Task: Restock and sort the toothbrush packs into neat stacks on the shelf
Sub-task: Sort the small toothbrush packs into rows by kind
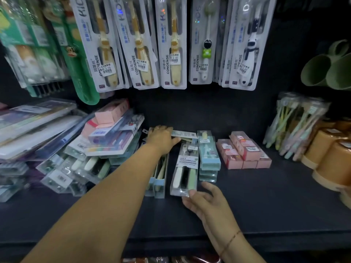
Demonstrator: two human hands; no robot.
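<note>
Olive-green cups [322,71] lie on their sides at upper right. Orange-brown cups [330,162] sit stacked below them.

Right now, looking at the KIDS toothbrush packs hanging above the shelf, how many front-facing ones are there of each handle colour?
Yellow-brown handle packs: 3
Green-and-white handle pack: 1
Black-and-white handle pack: 1
Total: 5 front-facing packs. More hang behind them, not counted.
</note>
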